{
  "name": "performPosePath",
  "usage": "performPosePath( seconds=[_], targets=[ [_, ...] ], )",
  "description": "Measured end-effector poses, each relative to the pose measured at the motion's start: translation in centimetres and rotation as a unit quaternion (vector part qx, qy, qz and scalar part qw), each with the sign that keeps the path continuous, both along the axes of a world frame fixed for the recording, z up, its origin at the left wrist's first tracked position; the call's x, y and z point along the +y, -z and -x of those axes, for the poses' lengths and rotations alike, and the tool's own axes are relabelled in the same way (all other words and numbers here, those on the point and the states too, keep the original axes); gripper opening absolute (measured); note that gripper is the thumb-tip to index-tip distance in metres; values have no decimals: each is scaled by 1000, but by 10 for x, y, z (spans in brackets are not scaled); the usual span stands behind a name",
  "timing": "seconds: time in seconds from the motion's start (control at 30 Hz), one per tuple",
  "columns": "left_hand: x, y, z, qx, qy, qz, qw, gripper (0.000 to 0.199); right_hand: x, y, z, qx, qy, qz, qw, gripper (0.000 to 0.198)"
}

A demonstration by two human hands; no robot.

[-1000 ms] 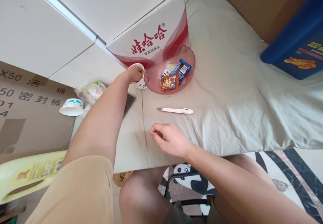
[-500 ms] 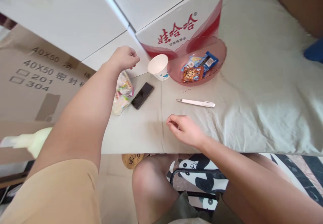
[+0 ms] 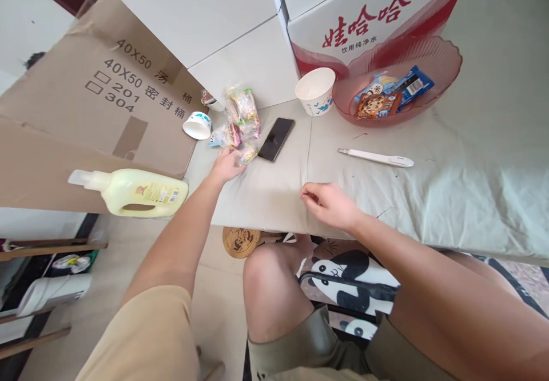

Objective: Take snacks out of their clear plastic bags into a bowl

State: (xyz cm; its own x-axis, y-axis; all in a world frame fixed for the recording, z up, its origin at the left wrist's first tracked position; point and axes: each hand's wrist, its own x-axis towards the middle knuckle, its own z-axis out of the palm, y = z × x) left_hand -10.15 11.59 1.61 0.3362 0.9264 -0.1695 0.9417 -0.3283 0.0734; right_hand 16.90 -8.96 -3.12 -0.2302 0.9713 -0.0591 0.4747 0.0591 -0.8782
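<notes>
Three packets (image 3: pixel 377 106) lay in the bowl (image 3: pixel 448 75), while the snacks (image 3: pixel 242 115) lay outside it, heaped on the table (image 3: pixel 266 198) beside the phone (image 3: pixel 277 139); by eye, the larger share was left outside. The left hand (image 3: pixel 227 165) touched the near end of that heap, though whether its grip was closed on any of it I could not tell. The right hand (image 3: pixel 328 203) was loosely clenched near the table's edge, with nothing visible in it. The snacks had thin, crinkled, clear wrapping; the packets were glossy. The bowl was pink, translucent and ribbed, with a scalloped rim. The cup (image 3: pixel 315 92) beside it looked like paper, round and tapered. The cloth (image 3: pixel 472 192) was creased, with a slight sheen.
</notes>
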Motion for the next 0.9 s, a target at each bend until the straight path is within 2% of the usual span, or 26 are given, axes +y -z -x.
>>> performPosePath(
  seconds=[0.1, 0.2, 0.27, 0.37, 0.43, 0.53, 0.63, 0.73, 0.83, 0.9],
  targets=[
    [-12, 7, 2, 8, 3, 29, 1000, 32, 3, 3, 1, -13, -5, -2, 1000, 17],
    [-33, 13, 6, -31, 8, 71, 997, 33, 4, 7, -2, -20, -4, -7, 1000, 18],
    [-52, 18, 8, -87, -20, 59, 994, 34, 4, 9, -5, -15, 2, -6, 1000, 20],
    [-84, 23, -3, -188, -75, 4, 979, 34, 3, 14, -11, 26, 27, 3, 999, 22],
    [-103, 26, -26, -251, -62, -13, 966, 33, 3, 18, -16, 72, 57, 2, 996, 37],
    [-127, 35, -87, -317, 12, -11, 948, 33, 8, 24, -26, 149, 100, -27, 983, 68],
    [-143, 48, -150, -349, 46, 23, 936, 39, 14, 26, -40, 218, 176, -67, 958, 65],
    [-152, 58, -179, -431, 71, 115, 892, 63, 18, 24, -54, 245, 281, -99, 922, 52],
    [-152, 65, -173, -509, 102, 221, 826, 82, 21, 23, -60, 278, 331, -89, 897, 52],
    [-149, 67, -162, -542, 96, 248, 797, 88, 22, 25, -59, 315, 330, -59, 888, 52]
  ],
)
